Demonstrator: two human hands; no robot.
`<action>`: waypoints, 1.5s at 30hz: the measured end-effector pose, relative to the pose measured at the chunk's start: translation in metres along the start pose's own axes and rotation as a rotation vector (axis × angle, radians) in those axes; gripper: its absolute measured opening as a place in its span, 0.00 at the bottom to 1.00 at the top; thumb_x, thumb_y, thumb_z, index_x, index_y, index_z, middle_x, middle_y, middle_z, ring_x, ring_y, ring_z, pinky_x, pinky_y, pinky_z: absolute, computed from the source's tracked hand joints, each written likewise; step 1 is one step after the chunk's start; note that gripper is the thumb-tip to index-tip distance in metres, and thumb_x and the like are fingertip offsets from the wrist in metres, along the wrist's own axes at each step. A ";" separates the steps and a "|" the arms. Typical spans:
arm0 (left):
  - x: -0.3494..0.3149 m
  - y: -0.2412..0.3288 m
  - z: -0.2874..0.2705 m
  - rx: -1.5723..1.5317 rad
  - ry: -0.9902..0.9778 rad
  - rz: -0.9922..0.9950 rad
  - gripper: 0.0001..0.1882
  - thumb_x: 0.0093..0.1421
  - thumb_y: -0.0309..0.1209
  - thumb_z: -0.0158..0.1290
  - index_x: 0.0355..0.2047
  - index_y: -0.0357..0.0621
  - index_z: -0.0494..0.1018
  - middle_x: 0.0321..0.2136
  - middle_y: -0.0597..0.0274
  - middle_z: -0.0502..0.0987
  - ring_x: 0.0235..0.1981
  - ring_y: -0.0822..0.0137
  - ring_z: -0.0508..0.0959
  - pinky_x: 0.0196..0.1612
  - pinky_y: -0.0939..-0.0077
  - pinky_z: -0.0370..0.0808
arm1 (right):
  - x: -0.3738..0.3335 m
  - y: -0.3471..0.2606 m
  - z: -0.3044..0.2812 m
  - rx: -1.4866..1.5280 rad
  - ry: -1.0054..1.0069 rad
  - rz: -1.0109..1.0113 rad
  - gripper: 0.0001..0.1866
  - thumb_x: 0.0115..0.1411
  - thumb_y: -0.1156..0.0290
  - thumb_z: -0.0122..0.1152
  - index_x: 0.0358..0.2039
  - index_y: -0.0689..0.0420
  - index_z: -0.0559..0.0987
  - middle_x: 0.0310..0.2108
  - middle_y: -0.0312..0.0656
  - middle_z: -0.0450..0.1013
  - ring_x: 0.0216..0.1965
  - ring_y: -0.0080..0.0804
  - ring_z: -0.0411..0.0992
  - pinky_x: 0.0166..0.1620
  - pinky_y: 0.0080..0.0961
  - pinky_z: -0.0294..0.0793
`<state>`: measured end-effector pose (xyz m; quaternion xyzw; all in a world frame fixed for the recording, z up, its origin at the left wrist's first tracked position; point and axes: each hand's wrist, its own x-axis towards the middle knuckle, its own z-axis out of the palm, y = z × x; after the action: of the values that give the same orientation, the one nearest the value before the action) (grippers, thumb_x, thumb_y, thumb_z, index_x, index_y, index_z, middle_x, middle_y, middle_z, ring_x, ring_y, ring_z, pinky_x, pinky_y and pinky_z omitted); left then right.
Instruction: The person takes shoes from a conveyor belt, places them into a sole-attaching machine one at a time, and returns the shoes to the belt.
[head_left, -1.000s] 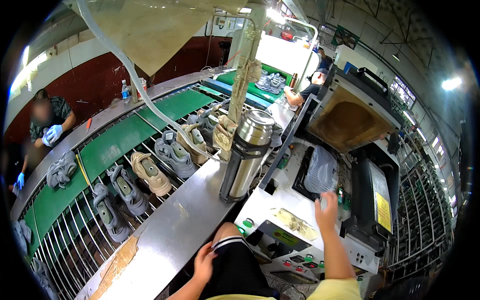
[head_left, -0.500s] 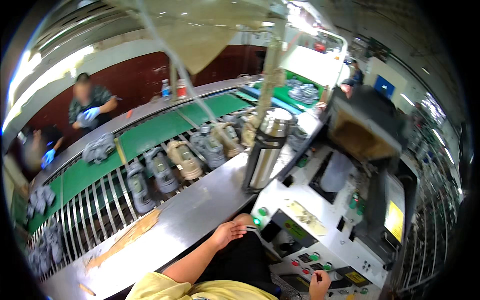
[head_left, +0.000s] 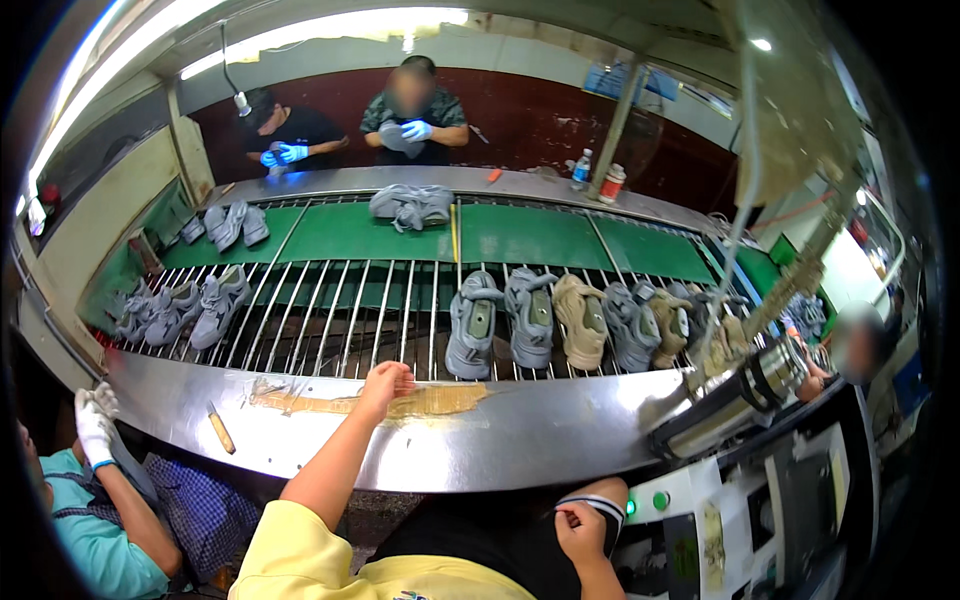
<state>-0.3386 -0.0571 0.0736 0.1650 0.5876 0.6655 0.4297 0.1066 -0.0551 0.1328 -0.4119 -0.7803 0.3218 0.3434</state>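
My left hand (head_left: 386,388) is held out over the metal ledge (head_left: 520,440), fingers loosely bent, with nothing visible in it. Just beyond it, a row of shoes stands on the metal bars, among them a grey shoe (head_left: 472,330), another grey shoe (head_left: 530,320) and a tan shoe (head_left: 582,325). My right hand (head_left: 580,530) rests by my right knee with its fingers curled in, and no object shows in it. Neither hand touches a shoe.
A green belt (head_left: 525,235) runs behind the bars, carrying grey shoes (head_left: 412,205). A steel flask (head_left: 725,405) stands at right beside a control panel (head_left: 650,500). A wooden-handled tool (head_left: 221,432) lies on the ledge. Nearby sits a co-worker with a white glove (head_left: 95,425); two others work across.
My view has swung left toward the shoe row. My left hand has moved from beside my knee out over the ledge. The right hand has left the control panel buttons for my knee.
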 end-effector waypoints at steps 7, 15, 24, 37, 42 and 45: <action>0.189 0.029 -0.012 0.412 0.114 0.117 0.11 0.57 0.33 0.51 0.35 0.39 0.73 0.26 0.60 0.76 0.24 0.69 0.76 0.27 0.74 0.73 | 0.096 0.029 0.074 -0.094 -0.180 -0.144 0.03 0.44 0.77 0.61 0.23 0.56 0.78 0.18 0.38 0.71 0.20 0.34 0.71 0.24 0.27 0.70; 0.471 0.096 0.033 1.227 0.407 0.375 0.41 0.49 0.54 0.57 0.62 0.64 0.56 0.45 0.37 0.71 0.45 0.41 0.73 0.50 0.56 0.71 | 0.160 0.010 0.160 0.174 -0.319 -0.027 0.02 0.44 0.76 0.61 0.19 0.53 0.78 0.17 0.43 0.71 0.18 0.40 0.71 0.22 0.32 0.69; 0.564 0.062 0.000 1.296 0.673 0.604 0.14 0.55 0.42 0.52 0.29 0.42 0.74 0.32 0.44 0.76 0.37 0.46 0.76 0.40 0.53 0.72 | 0.159 0.039 0.162 0.057 -0.745 -0.018 0.07 0.44 0.65 0.65 0.23 0.51 0.78 0.20 0.42 0.72 0.21 0.38 0.70 0.25 0.35 0.68; 0.174 0.132 -0.040 0.184 0.317 0.428 0.12 0.46 0.25 0.53 0.13 0.49 0.61 0.13 0.74 0.60 0.15 0.79 0.60 0.17 0.80 0.56 | 0.135 0.043 0.168 0.435 -0.420 0.413 0.06 0.53 0.73 0.59 0.31 0.59 0.79 0.21 0.37 0.74 0.21 0.25 0.71 0.28 0.21 0.70; -0.065 0.149 -0.022 0.062 0.191 0.390 0.11 0.41 0.22 0.49 0.16 0.49 0.57 0.19 0.72 0.58 0.23 0.77 0.61 0.28 0.83 0.58 | 0.087 0.009 0.139 0.937 -0.660 0.941 0.16 0.64 0.61 0.49 0.44 0.58 0.73 0.31 0.38 0.74 0.30 0.24 0.72 0.35 0.21 0.72; -0.171 0.150 -0.024 -0.045 0.179 0.397 0.14 0.38 0.17 0.46 0.17 0.49 0.54 0.18 0.72 0.55 0.20 0.78 0.57 0.24 0.82 0.55 | 0.050 -0.017 0.144 1.175 -0.822 1.075 0.28 0.66 0.49 0.39 0.57 0.58 0.65 0.44 0.46 0.71 0.44 0.34 0.71 0.49 0.32 0.71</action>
<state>-0.3144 -0.1944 0.2552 0.2081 0.5645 0.7619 0.2399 -0.0368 -0.0515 0.0798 -0.3318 -0.2527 0.9089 -0.0047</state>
